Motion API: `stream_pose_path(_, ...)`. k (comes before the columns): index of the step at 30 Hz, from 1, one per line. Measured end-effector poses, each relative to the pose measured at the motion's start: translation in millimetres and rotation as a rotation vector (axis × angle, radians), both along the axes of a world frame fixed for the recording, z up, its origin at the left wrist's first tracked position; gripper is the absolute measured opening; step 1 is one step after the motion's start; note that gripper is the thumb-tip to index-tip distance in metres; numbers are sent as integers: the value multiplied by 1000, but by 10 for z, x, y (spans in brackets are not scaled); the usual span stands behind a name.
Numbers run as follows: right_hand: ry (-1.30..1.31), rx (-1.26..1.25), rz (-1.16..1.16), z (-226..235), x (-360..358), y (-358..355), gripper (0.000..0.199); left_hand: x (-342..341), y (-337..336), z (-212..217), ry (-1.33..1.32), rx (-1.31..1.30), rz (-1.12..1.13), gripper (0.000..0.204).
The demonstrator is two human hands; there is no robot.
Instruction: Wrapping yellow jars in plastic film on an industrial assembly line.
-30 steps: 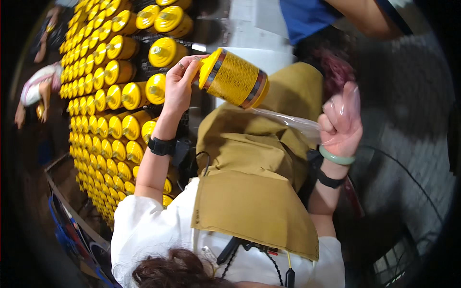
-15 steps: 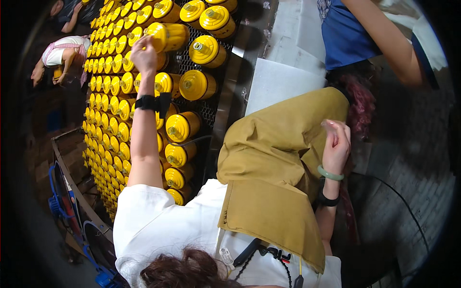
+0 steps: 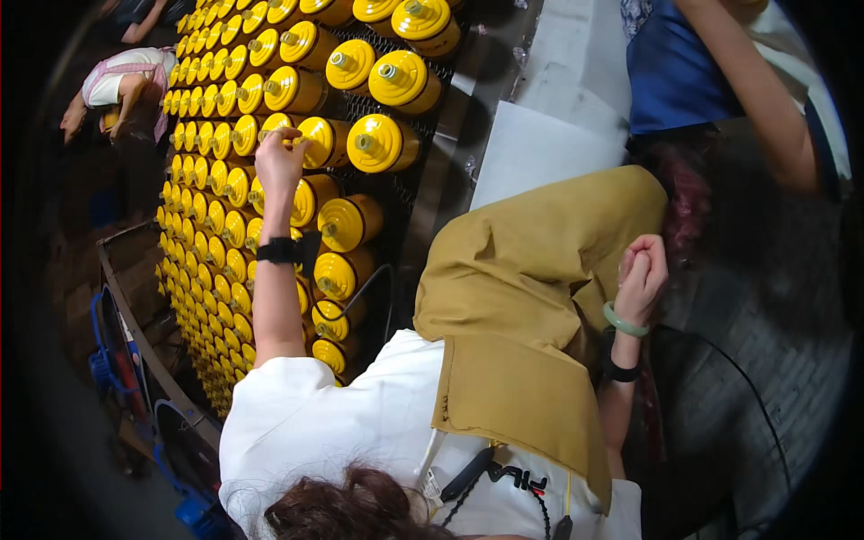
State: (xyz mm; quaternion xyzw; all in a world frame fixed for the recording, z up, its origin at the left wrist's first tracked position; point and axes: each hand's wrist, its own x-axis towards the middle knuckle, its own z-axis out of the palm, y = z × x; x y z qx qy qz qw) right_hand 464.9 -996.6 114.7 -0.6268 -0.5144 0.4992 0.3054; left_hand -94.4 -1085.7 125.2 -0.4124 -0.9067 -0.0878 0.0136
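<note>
My left hand (image 3: 280, 162) reaches over a dense array of yellow cylinders, each with a round stepped top and a narrow glassy neck. Its fingers are pinched together at the top of one upright yellow cylinder (image 3: 330, 142); they hide that neck, so how firmly they grip is unclear. To the right of it stands another yellow cylinder (image 3: 387, 142). Farther off, a yellow cylinder (image 3: 351, 65) stands upright among its neighbours. My right hand (image 3: 643, 279) is loosely closed beside my thigh, with no thing visible in it.
The cylinders stand on a dark mesh surface with a metal edge (image 3: 438, 144). A white sheet (image 3: 531, 148) lies beyond my leg. Another person's arm (image 3: 751, 85) is at the upper right; a bending person (image 3: 112, 81) is at far left. Blue-rimmed fans (image 3: 121, 360) stand lower left.
The yellow cylinder that my left hand held tilted now stands upright, released. My left hand has drawn back nearer to me, onto another cylinder. My right hand's fingers have curled in more.
</note>
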Motion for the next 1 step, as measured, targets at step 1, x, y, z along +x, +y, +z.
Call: stream_pose_path(1, 19, 27, -58, 48, -39, 7, 20, -7, -123, -99, -131, 130, 13, 33)
